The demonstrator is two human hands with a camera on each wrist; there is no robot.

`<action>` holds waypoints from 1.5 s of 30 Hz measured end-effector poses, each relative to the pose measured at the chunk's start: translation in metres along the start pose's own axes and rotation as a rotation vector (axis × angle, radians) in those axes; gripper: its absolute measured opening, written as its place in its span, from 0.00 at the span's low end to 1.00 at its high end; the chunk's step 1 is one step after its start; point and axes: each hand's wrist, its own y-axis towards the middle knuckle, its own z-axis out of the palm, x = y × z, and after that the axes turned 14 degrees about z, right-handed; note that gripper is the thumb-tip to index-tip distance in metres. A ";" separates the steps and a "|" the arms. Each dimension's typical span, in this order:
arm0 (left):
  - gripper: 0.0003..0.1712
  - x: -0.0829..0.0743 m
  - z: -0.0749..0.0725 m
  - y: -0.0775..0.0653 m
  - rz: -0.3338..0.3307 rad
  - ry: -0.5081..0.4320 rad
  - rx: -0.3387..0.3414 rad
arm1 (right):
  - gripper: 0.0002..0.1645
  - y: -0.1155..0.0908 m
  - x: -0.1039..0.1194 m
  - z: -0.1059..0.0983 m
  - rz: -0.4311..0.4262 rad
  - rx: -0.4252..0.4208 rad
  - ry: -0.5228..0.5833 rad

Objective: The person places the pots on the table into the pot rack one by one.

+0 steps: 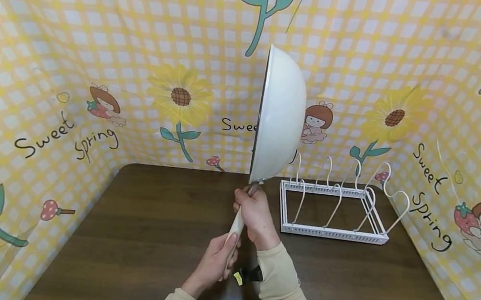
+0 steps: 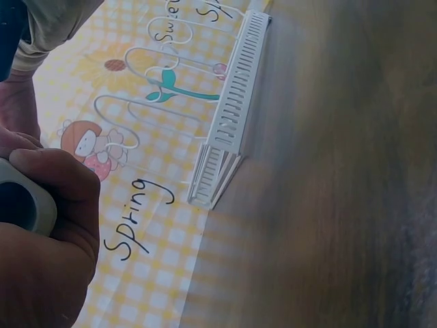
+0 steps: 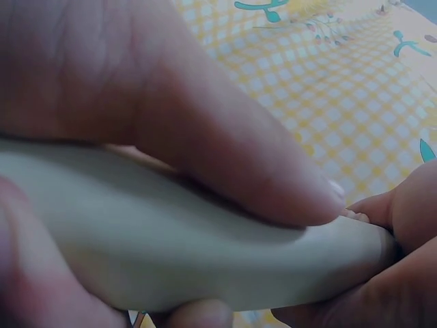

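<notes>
A deep white wok (image 1: 283, 110) is held up on its side above the table, its round outside facing right and its dark rim edge facing left. Close below the body, my right hand (image 1: 258, 214) grips the upper part of the pale handle (image 3: 205, 239), the thumb lying along it in the right wrist view. Lower down, my left hand (image 1: 214, 258) wraps round the handle's end. From the left wrist, the hollow butt of the handle shows inside the curled fingers of that hand (image 2: 61, 205).
To the right on the dark wooden table (image 1: 149, 238) stands a white rack (image 1: 332, 233) with several upright wire loops. A yellow checked cloth (image 1: 139, 29) with printed flowers encloses the back and sides. A small black thing with a yellow tag (image 1: 238, 279) shows beside the right sleeve.
</notes>
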 end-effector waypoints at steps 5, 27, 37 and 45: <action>0.35 0.000 0.001 0.001 -0.011 -0.015 0.001 | 0.11 -0.001 0.001 0.000 0.000 -0.024 -0.014; 0.34 0.001 0.007 0.004 -0.005 -0.052 0.035 | 0.13 -0.003 0.002 -0.006 -0.030 -0.067 -0.002; 0.34 0.000 0.012 0.006 -0.018 -0.063 0.033 | 0.12 -0.005 0.004 -0.009 -0.033 -0.086 0.000; 0.35 -0.003 0.015 0.008 -0.024 -0.065 0.054 | 0.11 -0.007 0.006 -0.012 -0.040 -0.106 0.008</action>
